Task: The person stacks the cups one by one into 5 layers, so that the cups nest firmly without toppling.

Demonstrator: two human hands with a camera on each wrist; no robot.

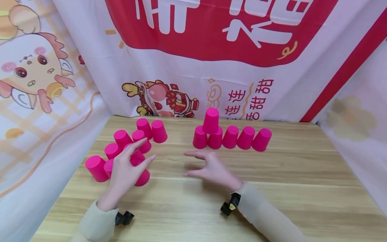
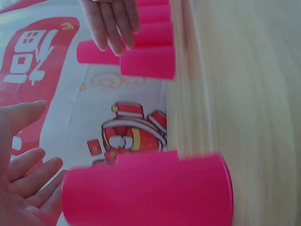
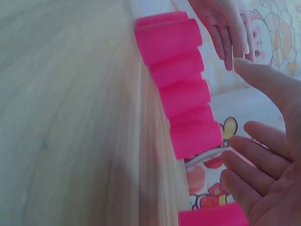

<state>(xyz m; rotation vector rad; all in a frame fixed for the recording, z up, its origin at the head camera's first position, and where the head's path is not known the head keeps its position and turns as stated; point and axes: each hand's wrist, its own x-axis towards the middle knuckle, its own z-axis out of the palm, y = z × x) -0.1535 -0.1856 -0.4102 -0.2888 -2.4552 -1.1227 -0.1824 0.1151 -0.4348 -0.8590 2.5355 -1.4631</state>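
Observation:
Several pink cups stand upside down in a loose group at the left; one is the cup (image 1: 96, 168) at its outer corner. Over this group hovers my left hand (image 1: 125, 171), thumb and fingers spread apart, nothing held. It partly hides some cups, including the cup (image 1: 143, 178) below its thumb. Farther right, several cups form a row, ending in a cup (image 1: 261, 139). One upside-down cup (image 1: 211, 121) sits across the row's two leftmost cups. My right hand (image 1: 214, 168) is in front of that row, empty, fingers extended leftward; the right wrist view also shows this hand (image 3: 270, 172) holding nothing.
The cups are on a wood-grain table (image 1: 187, 208). A white and red printed cloth (image 1: 181, 74) hangs behind its back edge, and another patterned cloth (image 1: 72, 134) lines the left side. Each wrist carries a small black device (image 1: 124, 218).

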